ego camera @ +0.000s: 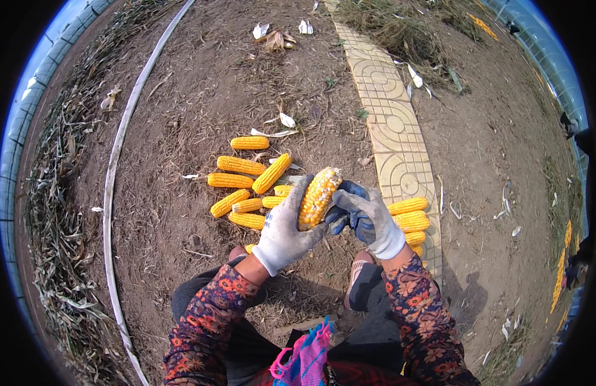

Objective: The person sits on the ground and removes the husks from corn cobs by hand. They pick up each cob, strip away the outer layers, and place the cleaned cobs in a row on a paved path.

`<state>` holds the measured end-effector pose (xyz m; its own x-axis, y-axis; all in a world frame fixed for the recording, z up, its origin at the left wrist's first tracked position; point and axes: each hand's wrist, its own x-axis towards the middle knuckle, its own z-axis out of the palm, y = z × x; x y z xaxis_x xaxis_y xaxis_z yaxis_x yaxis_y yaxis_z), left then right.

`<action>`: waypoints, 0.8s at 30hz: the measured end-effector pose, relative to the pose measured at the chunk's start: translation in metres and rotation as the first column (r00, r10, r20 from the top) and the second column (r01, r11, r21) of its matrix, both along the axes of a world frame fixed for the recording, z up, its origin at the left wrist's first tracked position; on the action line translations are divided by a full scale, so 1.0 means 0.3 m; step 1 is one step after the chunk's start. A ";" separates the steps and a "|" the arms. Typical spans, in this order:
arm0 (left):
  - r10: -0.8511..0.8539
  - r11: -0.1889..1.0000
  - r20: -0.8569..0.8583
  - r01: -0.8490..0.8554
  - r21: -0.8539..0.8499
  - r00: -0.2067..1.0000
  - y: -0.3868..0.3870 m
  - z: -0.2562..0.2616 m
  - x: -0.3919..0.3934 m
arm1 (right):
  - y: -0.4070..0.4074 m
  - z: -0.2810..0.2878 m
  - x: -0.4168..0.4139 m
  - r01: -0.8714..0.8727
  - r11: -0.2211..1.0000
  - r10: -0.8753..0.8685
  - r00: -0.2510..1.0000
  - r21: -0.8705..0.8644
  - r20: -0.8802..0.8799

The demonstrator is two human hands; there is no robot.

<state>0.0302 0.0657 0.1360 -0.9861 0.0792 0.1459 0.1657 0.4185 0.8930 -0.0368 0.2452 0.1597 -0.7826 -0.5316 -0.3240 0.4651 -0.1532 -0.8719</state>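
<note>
My left hand (pixel 289 230), in a soiled white work glove, grips a corn cob (pixel 318 199) held tilted above the ground. White patches lie among the cob's yellow kernels, and its upper end looks pale and ragged. Close against the cob's right side is my right hand (pixel 368 217), gloved in white with blue-coated fingers. Its fingers are curled; whether they grip the cob or only touch it is unclear. To the left, several husked yellow corn cobs (pixel 240 165) lie loose on the soil, some partly hidden behind my left hand.
More yellow cobs (pixel 410 221) rest at the right on a strip of patterned yellow paving tiles (pixel 392 120). A pale flat hose or strip (pixel 115 159) curves along the left. Dry stalks (pixel 61 193) are heaped beyond it. Husk scraps (pixel 287 120) dot the soil. A dark-clothed person (pixel 583 251) appears at the right rim.
</note>
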 end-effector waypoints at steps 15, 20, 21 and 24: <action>0.139 0.977 0.040 -0.130 -0.169 0.989 -0.010 -0.017 -0.010 | -0.014 -0.019 0.000 0.463 0.855 -0.103 0.594 0.234 -0.798; 0.045 0.999 0.120 -0.047 0.009 0.992 -0.009 -0.013 -0.009 | -0.025 -0.020 0.034 0.365 0.750 0.617 -0.084 0.552 -0.783; 0.006 1.000 0.149 -0.005 -0.012 0.989 -0.010 -0.007 -0.003 | -0.024 -0.029 0.027 0.424 0.701 0.571 0.147 0.573 -0.808; -0.024 0.986 0.109 0.041 -0.160 0.994 -0.008 0.007 0.009 | 0.014 -0.047 -0.071 0.303 0.380 0.537 0.698 0.874 -0.475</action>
<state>0.0330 0.0634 0.1380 -0.9918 0.1256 0.0232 0.0896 0.5550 0.8270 -0.0582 0.2493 0.1455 -0.9172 -0.3777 -0.1264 -0.2883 0.8485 -0.4438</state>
